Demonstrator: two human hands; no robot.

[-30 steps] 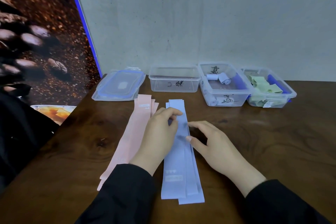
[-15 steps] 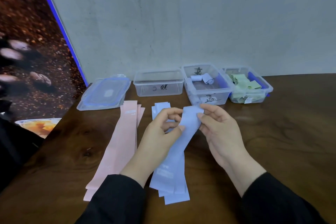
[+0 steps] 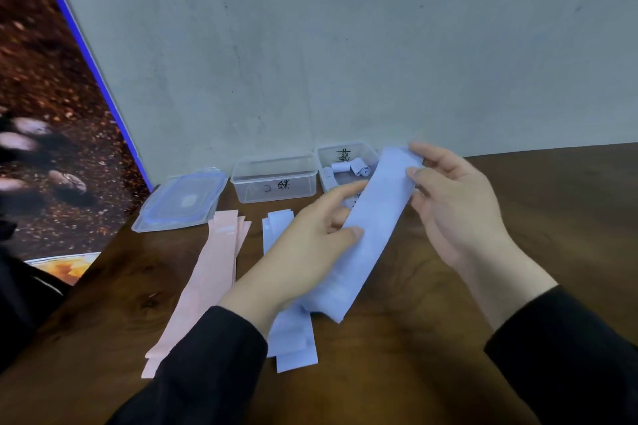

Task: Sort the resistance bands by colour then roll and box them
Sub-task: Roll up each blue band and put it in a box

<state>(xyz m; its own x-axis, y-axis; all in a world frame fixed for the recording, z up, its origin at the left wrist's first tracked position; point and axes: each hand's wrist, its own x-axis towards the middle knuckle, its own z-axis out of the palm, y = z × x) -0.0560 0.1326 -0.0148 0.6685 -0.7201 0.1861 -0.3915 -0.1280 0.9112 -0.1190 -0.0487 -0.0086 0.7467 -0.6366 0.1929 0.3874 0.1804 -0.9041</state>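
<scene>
A light blue resistance band (image 3: 374, 217) is lifted off the table, slanting up to the right. My right hand (image 3: 452, 207) pinches its far end. My left hand (image 3: 310, 245) grips its middle between thumb and fingers. Under the left hand lies a flat pile of blue bands (image 3: 293, 338). To the left of that pile is a flat pile of pink bands (image 3: 207, 279). A clear box (image 3: 345, 157) at the back holds rolled blue bands (image 3: 359, 169). An empty clear box (image 3: 274, 178) stands to its left.
A stack of clear lids with blue rims (image 3: 183, 200) lies at the back left on the brown wooden table (image 3: 518, 269). A grey wall rises behind the boxes. A coffee-bean poster (image 3: 45, 114) leans at the left.
The hands have picked one blue band off the pile and raised it higher and to the right. The view has tilted up, and the right hand now hides the green-band box.
</scene>
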